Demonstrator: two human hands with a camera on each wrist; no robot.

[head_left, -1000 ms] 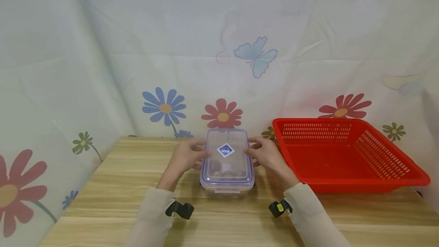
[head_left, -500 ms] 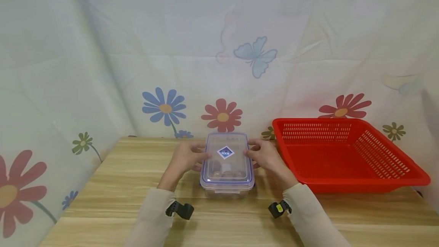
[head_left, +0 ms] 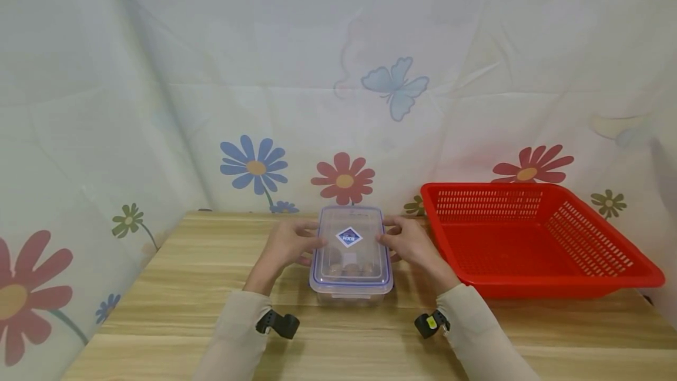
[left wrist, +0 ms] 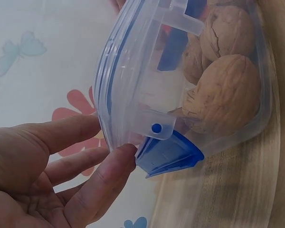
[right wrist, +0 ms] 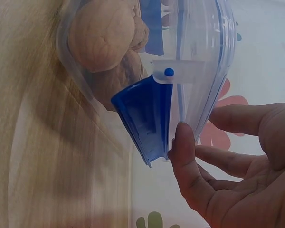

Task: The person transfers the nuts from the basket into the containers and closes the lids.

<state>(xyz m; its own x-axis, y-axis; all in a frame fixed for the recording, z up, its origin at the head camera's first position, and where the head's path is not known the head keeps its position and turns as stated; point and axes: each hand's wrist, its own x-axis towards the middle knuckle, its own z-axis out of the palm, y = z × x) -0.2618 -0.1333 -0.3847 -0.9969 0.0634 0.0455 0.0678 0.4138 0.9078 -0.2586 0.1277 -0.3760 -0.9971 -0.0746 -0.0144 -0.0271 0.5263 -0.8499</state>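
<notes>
In the head view a clear plastic food container (head_left: 349,299) stands on the wooden table. On top lies its clear lid (head_left: 333,219), edged in blue and bearing a diamond-shaped sticker (head_left: 349,237). My left hand (head_left: 285,243) pinches the lid's left edge, thumb on top and fingers at the side. At the right edge my right hand (head_left: 412,243) pinches the lid the same way. Several walnuts (left wrist: 226,92) show through the container wall. A blue clip (left wrist: 170,154) hangs swung outward by my left fingers; another blue clip (right wrist: 147,118) hangs likewise beside my right fingers.
A red plastic basket (head_left: 508,246) with slotted walls stands right of the container, close to my right forearm. Behind the table (head_left: 190,287) hangs a white curtain (head_left: 296,75) printed with flowers and butterflies. Each wrist wears a black camera strap.
The lid's far edge has come down slightly, so the lid lies flatter on the container. Both hands have kept their hold and nearly the same place.
</notes>
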